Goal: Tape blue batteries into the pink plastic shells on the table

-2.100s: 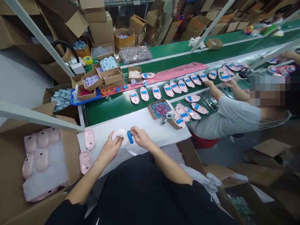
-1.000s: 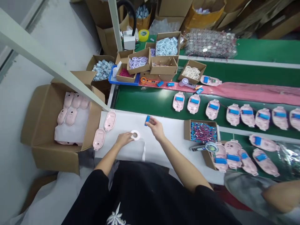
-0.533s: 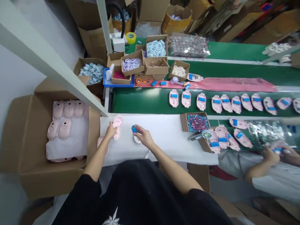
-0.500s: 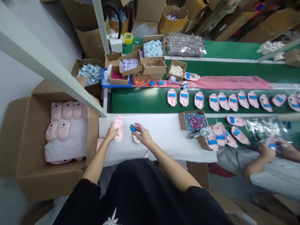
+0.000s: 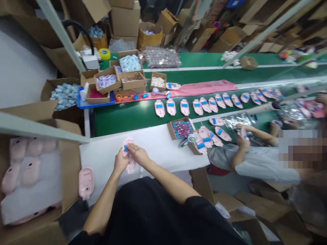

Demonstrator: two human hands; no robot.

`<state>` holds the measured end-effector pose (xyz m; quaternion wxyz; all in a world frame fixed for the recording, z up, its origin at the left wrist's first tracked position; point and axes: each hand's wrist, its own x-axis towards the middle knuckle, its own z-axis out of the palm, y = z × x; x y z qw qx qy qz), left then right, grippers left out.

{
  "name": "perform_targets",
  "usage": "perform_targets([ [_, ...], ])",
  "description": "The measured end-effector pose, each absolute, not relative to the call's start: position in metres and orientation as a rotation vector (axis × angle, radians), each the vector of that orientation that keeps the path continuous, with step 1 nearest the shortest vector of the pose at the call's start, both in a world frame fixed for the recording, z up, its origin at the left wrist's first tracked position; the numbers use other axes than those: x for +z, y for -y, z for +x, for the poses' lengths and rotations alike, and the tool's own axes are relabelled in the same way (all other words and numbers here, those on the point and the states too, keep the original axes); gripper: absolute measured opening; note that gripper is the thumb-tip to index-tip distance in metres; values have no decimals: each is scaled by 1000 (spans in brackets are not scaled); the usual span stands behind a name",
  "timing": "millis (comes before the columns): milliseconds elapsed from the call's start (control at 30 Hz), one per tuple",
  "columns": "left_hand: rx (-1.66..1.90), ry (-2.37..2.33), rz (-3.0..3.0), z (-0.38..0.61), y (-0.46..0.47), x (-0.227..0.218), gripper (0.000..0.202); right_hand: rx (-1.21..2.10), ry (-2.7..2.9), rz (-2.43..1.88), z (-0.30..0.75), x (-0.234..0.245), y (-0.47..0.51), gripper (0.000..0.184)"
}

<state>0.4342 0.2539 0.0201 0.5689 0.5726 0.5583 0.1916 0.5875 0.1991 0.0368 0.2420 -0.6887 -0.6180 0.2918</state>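
Head view: left hand point(image 5: 121, 162) gripping pink shell point(image 5: 130, 165) above left half of bench point(image 5: 159, 148); right hand point(image 5: 139, 156) on blue battery point(image 5: 126, 148) at shell's far end, cannot tell if pinching. Second shell point(image 5: 86, 182) by left edge.

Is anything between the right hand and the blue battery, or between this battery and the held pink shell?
Nothing visible blocks the way. The right hand is at the blue battery and partly hides it. The battery shows over the pink shell held by the left hand; whether battery and shell touch is unclear.
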Motion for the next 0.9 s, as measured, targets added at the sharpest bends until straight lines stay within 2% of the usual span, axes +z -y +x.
perform_targets([
  [133, 463, -1234, 1247, 492, -248, 3, 48, 785, 1734, -1823, 652, 28, -190, 38],
  [167, 465, -1211, 1226, 508, -246, -1, 51, 760, 1684, -1845, 667, 26, -183, 40],
  [233, 506, -1198, 1187, 542, -244, -10, 59, 752, 1415, -1922, 688, 17, -162, 55],
  [300, 577, -1215, 1173, 578, -242, -19, 66, 962, 1042, -1887, 698, 3, -136, 62],
  [400, 586, -1223, 1229, 624, -240, -31, 67, 1425, 602, -1583, 705, -18, -107, 51],
  [500, 474, -1269, 1333, 639, -243, -42, 66, 1504, 343, -1481, 729, -30, -117, 39],
  [567, 414, -1362, 1411, 623, -242, -42, 66, 1489, 251, -1522, 758, -36, -150, 32],
  [733, 358, -1625, 1641, 505, -199, -32, 55, 1466, 212, -1591, 839, -55, -268, 31],
  [800, 198, -1702, 1933, 454, -175, -39, 60, 1452, 203, -1618, 860, -61, -302, 29],
  [900, -127, -1576, 2125, 406, -155, -58, 60, 1395, 196, -1664, 869, -63, -317, 27],
])
